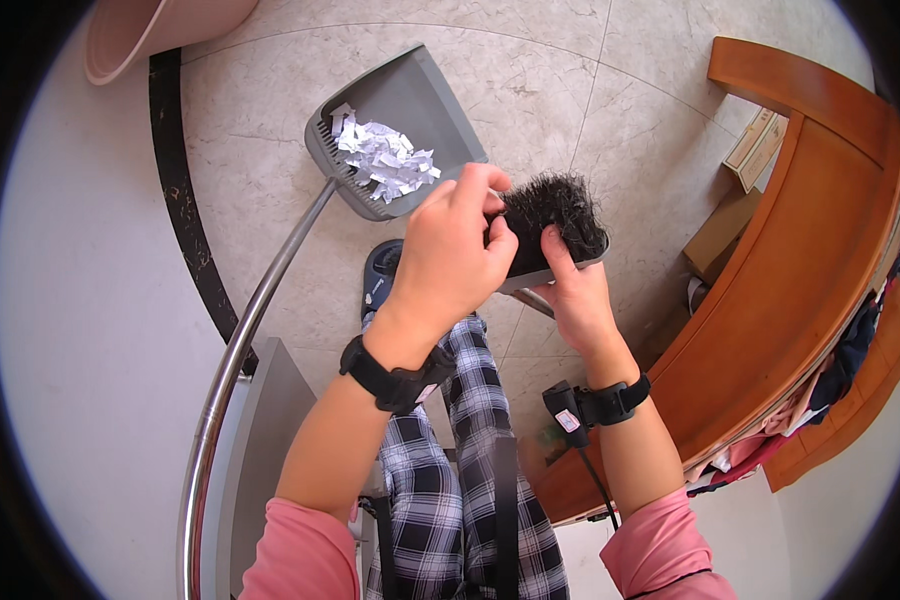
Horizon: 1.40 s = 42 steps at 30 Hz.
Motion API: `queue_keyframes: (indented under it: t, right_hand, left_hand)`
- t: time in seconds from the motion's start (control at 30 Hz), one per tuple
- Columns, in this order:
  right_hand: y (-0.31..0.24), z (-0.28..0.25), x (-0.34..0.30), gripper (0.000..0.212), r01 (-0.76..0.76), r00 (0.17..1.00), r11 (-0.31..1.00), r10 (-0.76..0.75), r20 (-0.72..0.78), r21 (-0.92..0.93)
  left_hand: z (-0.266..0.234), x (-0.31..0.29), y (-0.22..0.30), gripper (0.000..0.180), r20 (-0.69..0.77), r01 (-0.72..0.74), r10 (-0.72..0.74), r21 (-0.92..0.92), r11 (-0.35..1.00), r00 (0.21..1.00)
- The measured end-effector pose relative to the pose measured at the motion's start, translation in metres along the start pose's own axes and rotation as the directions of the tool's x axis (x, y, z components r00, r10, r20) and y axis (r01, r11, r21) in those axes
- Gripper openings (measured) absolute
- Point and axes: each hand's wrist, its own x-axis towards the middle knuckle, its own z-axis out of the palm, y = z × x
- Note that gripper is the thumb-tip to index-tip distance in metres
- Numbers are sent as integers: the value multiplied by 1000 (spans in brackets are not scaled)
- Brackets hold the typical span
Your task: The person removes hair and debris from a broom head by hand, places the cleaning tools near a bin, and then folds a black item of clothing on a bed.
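The right hand (578, 300) grips a broom head (550, 232) at its right end, thumb pressed along the black bristles (567, 200) and the other fingers mostly hidden underneath. The left hand (448, 238) comes in from the opposite side, back of the hand upward, its fingers curled and its thumb drawn in at the left end of the bristles; whether anything is pinched between those fingertips, I cannot tell. Both forearms (335, 440) rise from the lower edge and angle inward. Beneath them spreads the floor (530, 80), pale marbled tile with thin dark joints. To the right stands a wooden furniture panel (810, 230), smooth, orange-brown and slightly glossy. The dustpan (410, 95) lies beyond the left hand, a broad grey scoop with a row of comb teeth near its shiny metal pole (210, 430), which looks bowed as it runs to the lower left. Smaller is the broom head, a narrow grey shell packed with dense, frayed, wiry bristles facing up, a short stretch of metal tube (533, 303) showing below it. Smallest are the paper scraps (385, 160), white, flat and torn, heaped in the dustpan beside its teeth.
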Motion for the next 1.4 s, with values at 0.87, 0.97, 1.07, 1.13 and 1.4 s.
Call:
queue_keyframes:
  t: [0.87, 0.97, 1.07, 1.13, 1.4]
  right_hand:
    - [-12, 3, 0, 28, 4, 1000, 1000, -4, 0, 24]
    - [-13, 4, -1, 28, 5, 1000, 1000, -5, 8, 18]
    - [-13, 4, -1, 27, 7, 1000, 1000, -7, 10, -2]
    - [-11, 4, -1, 27, 11, 1000, 1000, -11, 7, -9]
    - [-6, 4, 0, 26, 13, 1000, 1000, -13, -9, -25]
  left_hand:
    - [-36, -2, 5, 12, -45, 272, -300, -317, 909, 953]
    - [-24, -4, 9, 10, 32, 259, -258, -210, 943, 966]
    - [-18, -5, 8, 10, 75, 251, -240, -243, 937, 968]
    - [-17, -4, 7, 10, 62, 221, -214, -181, 958, 975]
    - [-20, -1, 3, 13, 154, 136, -133, -11, 991, 979]
